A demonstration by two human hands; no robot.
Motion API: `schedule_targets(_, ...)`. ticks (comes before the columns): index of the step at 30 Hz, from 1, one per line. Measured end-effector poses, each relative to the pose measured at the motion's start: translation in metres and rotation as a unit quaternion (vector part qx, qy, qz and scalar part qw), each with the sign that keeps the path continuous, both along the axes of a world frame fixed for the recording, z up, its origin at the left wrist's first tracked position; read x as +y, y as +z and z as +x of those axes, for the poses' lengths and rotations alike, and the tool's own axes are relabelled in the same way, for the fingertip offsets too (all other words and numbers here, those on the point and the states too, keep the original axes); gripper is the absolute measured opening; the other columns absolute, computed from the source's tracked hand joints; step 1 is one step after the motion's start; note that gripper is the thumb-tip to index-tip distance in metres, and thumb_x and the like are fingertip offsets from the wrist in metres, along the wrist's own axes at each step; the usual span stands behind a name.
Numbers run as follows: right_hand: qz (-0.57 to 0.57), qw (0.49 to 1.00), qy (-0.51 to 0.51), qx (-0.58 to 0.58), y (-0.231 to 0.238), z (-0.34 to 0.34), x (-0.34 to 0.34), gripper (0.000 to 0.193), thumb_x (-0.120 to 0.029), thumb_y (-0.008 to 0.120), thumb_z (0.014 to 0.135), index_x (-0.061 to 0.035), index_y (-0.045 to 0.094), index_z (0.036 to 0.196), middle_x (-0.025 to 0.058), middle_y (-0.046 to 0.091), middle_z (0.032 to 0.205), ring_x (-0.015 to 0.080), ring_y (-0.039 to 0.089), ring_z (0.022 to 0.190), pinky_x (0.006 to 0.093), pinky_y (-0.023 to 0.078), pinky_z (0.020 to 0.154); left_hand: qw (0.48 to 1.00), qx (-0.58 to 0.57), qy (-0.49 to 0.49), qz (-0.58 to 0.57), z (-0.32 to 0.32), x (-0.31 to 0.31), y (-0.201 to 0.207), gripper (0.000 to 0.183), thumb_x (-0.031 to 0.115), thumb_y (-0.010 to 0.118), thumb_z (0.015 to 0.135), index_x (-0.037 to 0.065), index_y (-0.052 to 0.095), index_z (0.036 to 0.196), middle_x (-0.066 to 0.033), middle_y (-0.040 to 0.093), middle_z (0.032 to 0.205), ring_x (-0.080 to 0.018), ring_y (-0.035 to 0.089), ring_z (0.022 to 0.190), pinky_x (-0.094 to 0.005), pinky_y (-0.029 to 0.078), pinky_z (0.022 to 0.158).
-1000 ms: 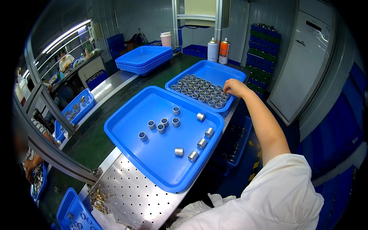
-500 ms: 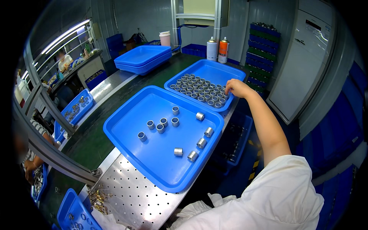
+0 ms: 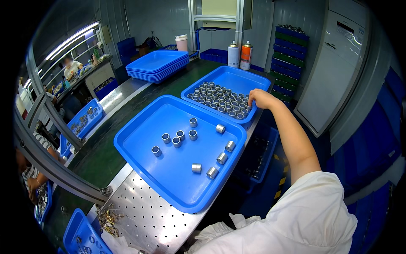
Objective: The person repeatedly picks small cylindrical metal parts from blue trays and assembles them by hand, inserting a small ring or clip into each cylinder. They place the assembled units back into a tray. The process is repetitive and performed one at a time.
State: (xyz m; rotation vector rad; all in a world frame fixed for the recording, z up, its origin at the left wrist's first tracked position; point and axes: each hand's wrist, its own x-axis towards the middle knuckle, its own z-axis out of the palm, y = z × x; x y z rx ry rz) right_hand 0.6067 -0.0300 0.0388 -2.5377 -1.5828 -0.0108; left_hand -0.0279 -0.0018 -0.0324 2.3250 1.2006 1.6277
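My right hand [image 3: 261, 99] reaches over the right rim of the far blue tray [image 3: 237, 76]. Its fingers are pinched down on a short metal sleeve [image 3: 249, 106] at the end of the packed rows, mostly covered by the fingertips. Many similar metal sleeves [image 3: 220, 98] stand upright, close together, in that tray's near half. The nearer blue tray [image 3: 182, 199] holds loose sleeves: some upright around the middle, like one sleeve [image 3: 193, 134], and others lying on their sides toward the right, like another [image 3: 212, 172]. My left hand is out of view.
Stacked blue trays [image 3: 156, 63] stand at the back left, near a pink cup [image 3: 181, 43]. Two spray cans [image 3: 233, 55] are behind the far tray. A perforated metal plate [image 3: 148, 211] lies in front. A metal post [image 3: 63, 173] rises at left; a co-worker's arm [image 3: 38, 182] shows beyond.
My right hand stays at the far tray's right side, with barely any shift of the fingers. The sleeves in both trays keep their places. The co-worker at left has moved slightly.
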Motion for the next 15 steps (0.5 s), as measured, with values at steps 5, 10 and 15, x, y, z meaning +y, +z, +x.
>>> schedule_targets(5, 0.001, 1.0, -0.014, 0.011, 0.001, -0.001, 0.0015, 0.03, 0.01, 0.049, 0.07, -0.0092, 0.07, 0.076, 0.0087, 0.06, 0.094, 0.0268, 0.054, 0.096, 0.0343, 0.044, 0.084, 1.0, 0.0, -0.001, -0.004, -0.0011, 0.0001, -0.0009, 0.006, -0.002, 0.056, 0.081, -0.006, 0.059, 0.085, -0.0218, 0.057, 0.096, -0.0336, 0.054, 0.08, -0.0395, 0.045, 0.069)
schedule_targets(10, -0.005, 1.0, -0.02, 0.018, 0.0028, 0.0009, 0.0024, 0.029, 0.009, 0.048, 0.07, -0.0085, 0.07, 0.074, 0.0099, 0.06, 0.093, 0.0279, 0.054, 0.096, 0.0356, 0.045, 0.083, 1.0, -0.001, 0.003, -0.003, -0.0013, 0.0003, -0.0024, 0.006, -0.001, 0.057, 0.081, -0.006, 0.059, 0.085, -0.0219, 0.057, 0.096, -0.0338, 0.054, 0.081, -0.0392, 0.046, 0.069)
schedule_targets(15, 0.007, 1.0, -0.016, 0.015, 0.0031, 0.0003, 0.004, 0.03, 0.009, 0.046, 0.069, -0.0083, 0.069, 0.074, 0.0105, 0.06, 0.091, 0.0282, 0.055, 0.095, 0.0359, 0.045, 0.083, 1.0, -0.014, 0.009, -0.014, 0.0003, -0.0011, -0.0023, 0.007, 0.001, 0.059, 0.081, -0.005, 0.06, 0.085, -0.022, 0.057, 0.096, -0.0339, 0.054, 0.081, -0.0391, 0.046, 0.069)
